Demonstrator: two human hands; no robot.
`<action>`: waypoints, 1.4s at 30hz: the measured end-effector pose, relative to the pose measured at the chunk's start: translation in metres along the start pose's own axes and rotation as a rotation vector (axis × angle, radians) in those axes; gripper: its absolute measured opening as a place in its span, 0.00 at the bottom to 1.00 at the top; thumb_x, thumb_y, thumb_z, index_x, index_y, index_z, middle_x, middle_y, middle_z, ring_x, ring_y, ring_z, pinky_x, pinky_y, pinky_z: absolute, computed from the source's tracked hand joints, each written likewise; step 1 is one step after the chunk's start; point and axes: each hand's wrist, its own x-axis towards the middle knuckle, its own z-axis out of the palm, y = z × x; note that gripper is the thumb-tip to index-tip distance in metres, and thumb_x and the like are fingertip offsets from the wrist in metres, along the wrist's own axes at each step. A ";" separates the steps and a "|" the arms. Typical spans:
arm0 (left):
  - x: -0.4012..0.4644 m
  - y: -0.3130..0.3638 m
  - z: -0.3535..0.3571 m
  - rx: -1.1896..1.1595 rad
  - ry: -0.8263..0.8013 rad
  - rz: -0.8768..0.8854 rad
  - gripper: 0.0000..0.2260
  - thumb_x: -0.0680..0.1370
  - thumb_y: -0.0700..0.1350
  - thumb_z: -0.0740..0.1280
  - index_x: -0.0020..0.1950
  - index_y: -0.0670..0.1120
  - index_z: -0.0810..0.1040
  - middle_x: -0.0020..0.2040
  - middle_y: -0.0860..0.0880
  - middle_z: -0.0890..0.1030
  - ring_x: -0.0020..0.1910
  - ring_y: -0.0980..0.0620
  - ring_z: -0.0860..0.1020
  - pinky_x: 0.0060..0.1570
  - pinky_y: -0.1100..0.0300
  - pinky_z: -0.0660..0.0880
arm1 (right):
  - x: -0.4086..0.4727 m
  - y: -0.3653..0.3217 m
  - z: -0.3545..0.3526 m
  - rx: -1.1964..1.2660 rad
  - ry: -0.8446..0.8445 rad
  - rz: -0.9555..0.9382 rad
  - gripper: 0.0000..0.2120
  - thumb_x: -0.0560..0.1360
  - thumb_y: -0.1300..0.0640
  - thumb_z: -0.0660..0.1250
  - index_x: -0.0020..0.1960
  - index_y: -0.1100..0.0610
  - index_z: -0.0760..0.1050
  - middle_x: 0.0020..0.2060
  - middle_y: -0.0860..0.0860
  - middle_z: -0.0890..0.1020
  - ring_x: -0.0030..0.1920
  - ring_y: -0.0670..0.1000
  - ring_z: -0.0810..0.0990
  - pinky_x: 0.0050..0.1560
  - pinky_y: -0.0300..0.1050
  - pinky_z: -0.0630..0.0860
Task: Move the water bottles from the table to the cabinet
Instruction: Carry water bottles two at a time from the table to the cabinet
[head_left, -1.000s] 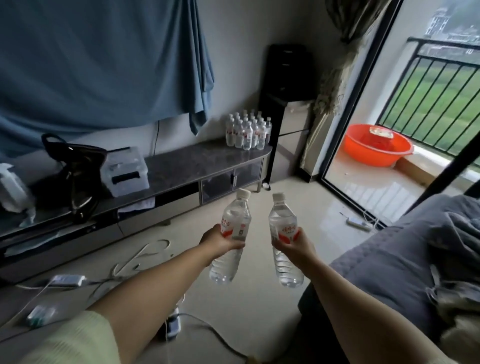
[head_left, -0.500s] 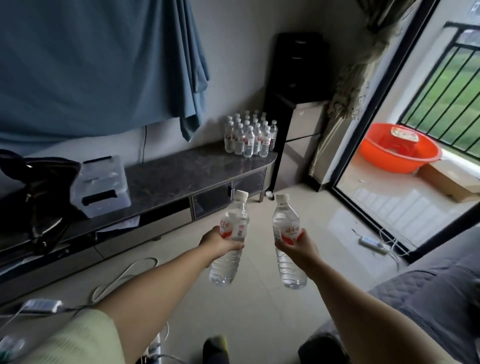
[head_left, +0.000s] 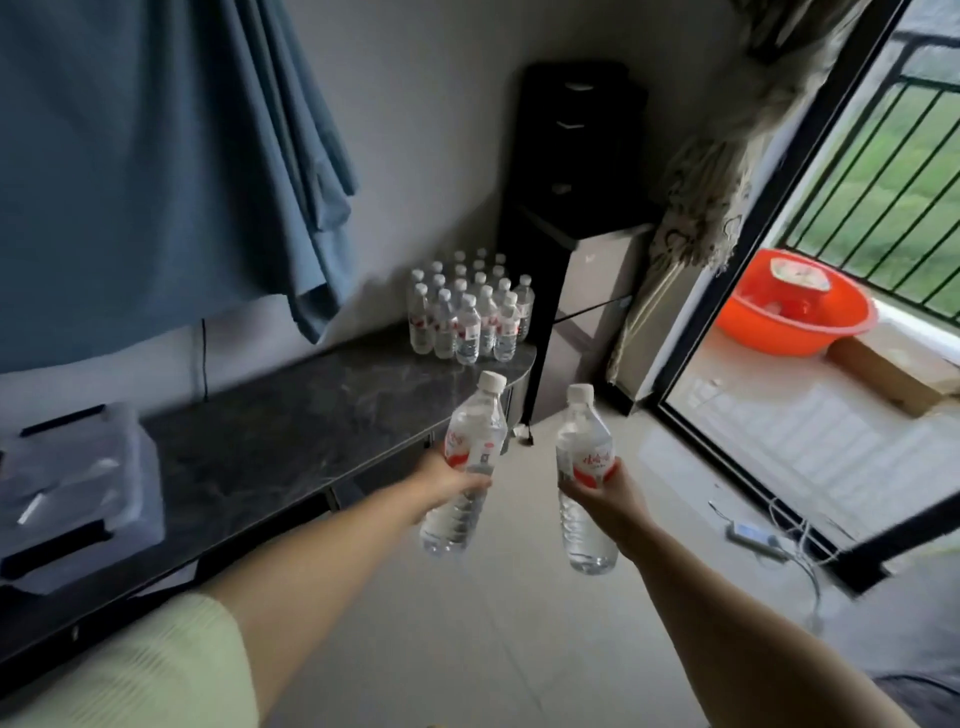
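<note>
My left hand (head_left: 441, 480) grips a clear water bottle (head_left: 470, 457) with a red and white label, tilted to the right, over the front edge of the low dark cabinet (head_left: 291, 431). My right hand (head_left: 608, 493) holds a second water bottle (head_left: 584, 467) nearly upright above the floor, right of the cabinet's end. Several more water bottles (head_left: 470, 312) stand grouped on the cabinet's far right end, beyond both hands.
A clear plastic box (head_left: 78, 483) sits on the cabinet at left. A tall black drawer unit (head_left: 571, 171) stands past the cabinet's end. At right, an open balcony door, an orange basin (head_left: 795, 317), and a power strip with cables (head_left: 753, 538) on the floor. Blue cloth hangs on the wall.
The view has come closer to the cabinet and turned right. Both hands still hold their bottles, now nearer the bottle group. The black bag at left has left the view.
</note>
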 end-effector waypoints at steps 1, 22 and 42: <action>0.013 0.007 -0.003 0.003 0.010 -0.001 0.16 0.68 0.39 0.77 0.54 0.44 0.78 0.48 0.48 0.81 0.48 0.49 0.80 0.53 0.58 0.75 | 0.009 -0.007 0.000 0.011 -0.008 -0.001 0.21 0.68 0.54 0.75 0.56 0.61 0.74 0.47 0.59 0.83 0.48 0.59 0.82 0.55 0.59 0.78; 0.305 0.108 0.062 -0.076 0.241 -0.295 0.26 0.63 0.51 0.79 0.57 0.44 0.78 0.54 0.45 0.82 0.53 0.45 0.81 0.59 0.49 0.77 | 0.375 -0.056 -0.049 0.041 -0.190 0.079 0.24 0.67 0.57 0.76 0.58 0.63 0.72 0.48 0.62 0.82 0.49 0.62 0.82 0.53 0.59 0.79; 0.534 0.098 0.064 -0.238 0.498 -0.370 0.24 0.63 0.45 0.80 0.56 0.44 0.77 0.52 0.46 0.82 0.51 0.46 0.81 0.53 0.54 0.76 | 0.626 -0.053 0.039 -0.093 -0.229 0.156 0.27 0.66 0.56 0.77 0.62 0.53 0.72 0.52 0.52 0.82 0.52 0.55 0.81 0.53 0.49 0.76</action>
